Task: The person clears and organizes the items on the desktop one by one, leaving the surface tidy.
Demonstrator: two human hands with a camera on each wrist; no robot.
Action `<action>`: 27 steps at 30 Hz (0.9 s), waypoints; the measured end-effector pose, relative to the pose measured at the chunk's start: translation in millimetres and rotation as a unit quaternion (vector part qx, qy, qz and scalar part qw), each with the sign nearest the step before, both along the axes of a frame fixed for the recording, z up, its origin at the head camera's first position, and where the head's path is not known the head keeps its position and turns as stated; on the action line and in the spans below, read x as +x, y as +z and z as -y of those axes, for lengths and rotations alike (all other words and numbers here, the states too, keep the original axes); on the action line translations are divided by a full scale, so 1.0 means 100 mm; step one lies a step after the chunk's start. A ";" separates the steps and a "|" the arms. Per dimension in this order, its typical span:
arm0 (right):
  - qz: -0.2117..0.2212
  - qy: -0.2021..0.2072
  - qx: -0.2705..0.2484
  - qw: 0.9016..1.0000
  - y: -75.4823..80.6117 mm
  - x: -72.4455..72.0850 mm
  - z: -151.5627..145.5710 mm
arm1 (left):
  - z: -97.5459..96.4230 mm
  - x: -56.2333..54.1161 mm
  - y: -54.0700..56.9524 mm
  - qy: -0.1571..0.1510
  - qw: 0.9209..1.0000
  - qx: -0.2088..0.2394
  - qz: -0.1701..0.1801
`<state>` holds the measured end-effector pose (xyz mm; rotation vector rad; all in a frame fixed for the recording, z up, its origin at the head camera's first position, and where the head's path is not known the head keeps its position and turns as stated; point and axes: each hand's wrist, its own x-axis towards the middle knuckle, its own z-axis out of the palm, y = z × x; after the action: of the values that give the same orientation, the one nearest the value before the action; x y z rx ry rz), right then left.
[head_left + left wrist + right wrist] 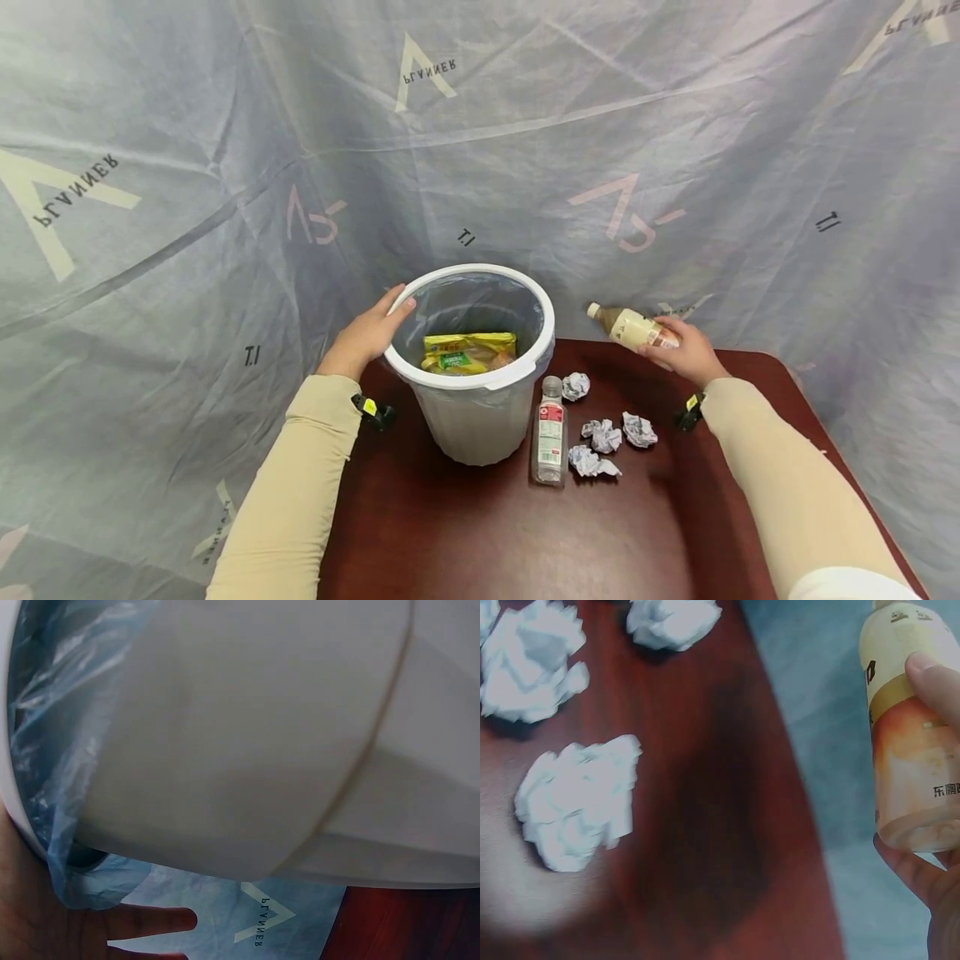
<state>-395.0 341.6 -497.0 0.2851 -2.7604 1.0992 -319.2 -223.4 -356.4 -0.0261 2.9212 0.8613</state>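
My left hand [369, 332] holds the white rim of a trash can [480, 421] at its left side, the thumb over the edge. In the left wrist view, fingers [150, 921] stretch along the outside, below the bluish liner [82, 750]. Yellow packaging [468, 350] lies inside the can. Off to the right, my right hand [686, 354] grips a drink bottle [633, 327] with a cream and orange label, raised and tilted, its cap to the left. The right wrist view shows the thumb across the bottle's label [907, 742].
A clear plastic bottle [550, 437] with a red and white label lies right of the can. Several crumpled paper balls [639, 429] sit beside it on the dark red table [525, 542]. Grey printed sheeting [487, 183] hangs behind and at the sides.
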 end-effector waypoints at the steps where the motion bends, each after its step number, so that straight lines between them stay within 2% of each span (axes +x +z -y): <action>1: 0.001 0.002 -0.002 1.000 0.08 -0.01 0.02 | 0.00 0.00 0.00 0.000 1.000 0.001 0.001; 4: 0.003 0.001 -0.009 1.000 0.31 -0.03 0.09 | 0.02 0.00 -0.01 0.002 1.000 0.002 0.006; 10: -0.024 -0.002 -0.010 1.000 0.74 -0.08 0.25 | 0.02 -0.01 0.00 0.001 1.000 0.003 0.003; 15: -0.021 0.003 -0.012 1.000 1.05 -0.09 0.43 | 0.02 -0.02 0.02 -0.001 1.000 -0.001 -0.003; 21: -0.018 0.015 -0.022 0.999 1.38 -0.06 0.69 | 0.01 0.00 0.02 0.004 1.000 -0.006 -0.001; 27: -0.056 0.045 -0.036 0.997 1.63 -0.06 1.00 | -0.01 0.00 0.02 0.001 1.000 -0.011 0.000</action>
<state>-400.7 241.2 -333.5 0.4507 -2.6260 1.1634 -319.0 -222.3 -354.9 -0.0308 2.9311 0.8310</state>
